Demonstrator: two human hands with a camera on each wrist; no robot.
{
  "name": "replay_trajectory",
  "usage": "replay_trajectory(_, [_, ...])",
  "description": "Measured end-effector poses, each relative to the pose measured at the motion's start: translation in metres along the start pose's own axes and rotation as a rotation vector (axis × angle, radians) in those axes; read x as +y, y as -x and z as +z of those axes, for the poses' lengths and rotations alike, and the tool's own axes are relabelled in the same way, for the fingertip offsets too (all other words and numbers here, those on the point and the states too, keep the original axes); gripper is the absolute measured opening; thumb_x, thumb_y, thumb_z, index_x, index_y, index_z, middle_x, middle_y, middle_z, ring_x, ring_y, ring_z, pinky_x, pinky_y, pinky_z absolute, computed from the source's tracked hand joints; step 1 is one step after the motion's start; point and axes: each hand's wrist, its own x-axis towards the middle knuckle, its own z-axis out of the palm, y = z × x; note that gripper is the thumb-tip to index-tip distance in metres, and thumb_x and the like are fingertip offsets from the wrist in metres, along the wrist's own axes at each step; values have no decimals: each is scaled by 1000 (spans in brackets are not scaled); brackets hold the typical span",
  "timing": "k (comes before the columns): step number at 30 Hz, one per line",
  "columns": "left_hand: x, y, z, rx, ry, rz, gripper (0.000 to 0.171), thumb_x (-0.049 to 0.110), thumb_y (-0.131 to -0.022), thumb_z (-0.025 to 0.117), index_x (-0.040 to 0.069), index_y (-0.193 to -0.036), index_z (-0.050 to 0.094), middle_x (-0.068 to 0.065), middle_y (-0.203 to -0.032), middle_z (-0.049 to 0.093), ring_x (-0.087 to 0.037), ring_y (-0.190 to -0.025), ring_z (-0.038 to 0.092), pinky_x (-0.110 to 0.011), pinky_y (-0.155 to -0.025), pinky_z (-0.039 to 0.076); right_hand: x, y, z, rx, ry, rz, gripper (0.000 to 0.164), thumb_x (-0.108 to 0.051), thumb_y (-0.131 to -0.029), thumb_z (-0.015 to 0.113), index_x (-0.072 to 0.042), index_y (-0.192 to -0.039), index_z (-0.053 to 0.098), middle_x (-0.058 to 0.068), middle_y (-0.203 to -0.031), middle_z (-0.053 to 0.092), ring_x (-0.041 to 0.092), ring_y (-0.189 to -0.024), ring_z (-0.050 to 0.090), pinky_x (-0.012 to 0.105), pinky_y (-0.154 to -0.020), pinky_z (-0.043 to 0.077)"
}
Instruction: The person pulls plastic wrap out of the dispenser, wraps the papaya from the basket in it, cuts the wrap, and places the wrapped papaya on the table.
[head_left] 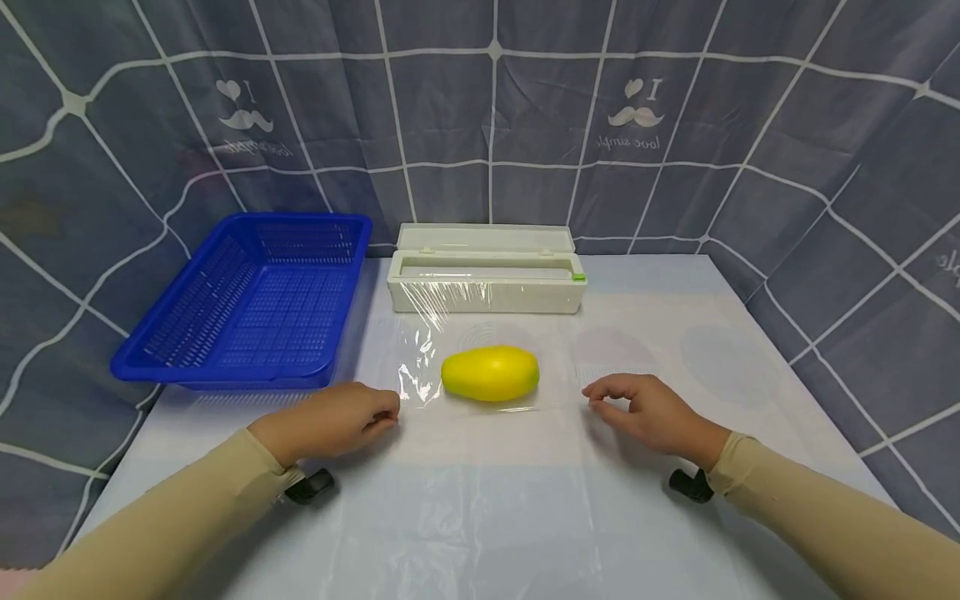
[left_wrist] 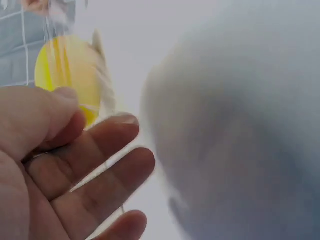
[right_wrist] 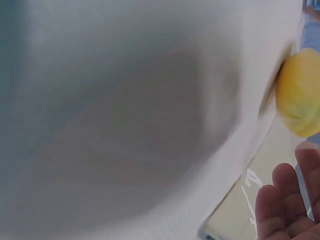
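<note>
Because the clear cling film [head_left: 420, 367] is so thin, it could easily fold and stick to itself, I judge, if one hand pulls more strongly than the other. At the near left corner of this film, the left hand [head_left: 330, 421] seems to pinch the edge between its thumb and bent index finger, while its other fingers are slightly apart. For the right hand [head_left: 663, 417], the tips of thumb and index finger are near each other, but I cannot tell whether any film is between them. The yellow papaya [head_left: 491, 373] lies between the two hands, a little farther away than their fingertips, touching neither. Its round side could let it roll if the film is jerked. Beyond both hands, the white cling film dispenser [head_left: 486, 296] stands with its lid [head_left: 486, 239] raised; a hard pull could drag it nearer or tear the film unevenly.

What is hard to make out is the right border of the film, which fades into the pale tablecloth [head_left: 525, 500] toward the right hand. Whether the film passes over or under the papaya is also uncertain. In the right wrist view the thumb does not show, and the frame edge cuts off the hand.
</note>
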Motion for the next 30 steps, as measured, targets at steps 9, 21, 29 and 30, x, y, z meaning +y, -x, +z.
replay_trajectory(9, [-4, -3, -11, 118, 11, -157, 12, 18, -105, 65, 21, -93, 62, 10, -83, 67, -5, -72, 56, -30, -68, 51, -4, -10, 0, 64, -30, 38, 14, -8, -102, 64, -10, -109, 76, 7, -118, 79, 26, -108, 70, 39, -87, 57])
replay_trajectory(21, [2, -27, -13, 257, 149, -367, 11, 12, -110, 52, 7, -103, 59, -4, -89, 63, -16, -74, 53, -34, -69, 47, -5, -33, -5, 164, -72, 81, 17, -16, -106, 60, -6, -101, 73, 12, -116, 79, 17, -91, 63, 25, -74, 50])
replay_trajectory(29, [-6, -53, -10, 312, 221, -487, 18, 17, -113, 47, 4, -107, 58, -10, -98, 66, -21, -77, 56, -37, -70, 49, 4, -57, -8, 172, -64, 163, 21, -17, -107, 57, -2, -109, 71, 16, -100, 73, 19, -78, 53, 28, -66, 45])
replay_trajectory(30, [-7, -56, -10, 313, 226, -501, 18, 18, -113, 46, 4, -108, 57, -10, -98, 66, -22, -78, 57, -37, -71, 49, 5, -60, -8, 168, -62, 172, 22, -18, -107, 56, -2, -109, 71, 17, -101, 73, 19, -77, 53, 28, -66, 45])
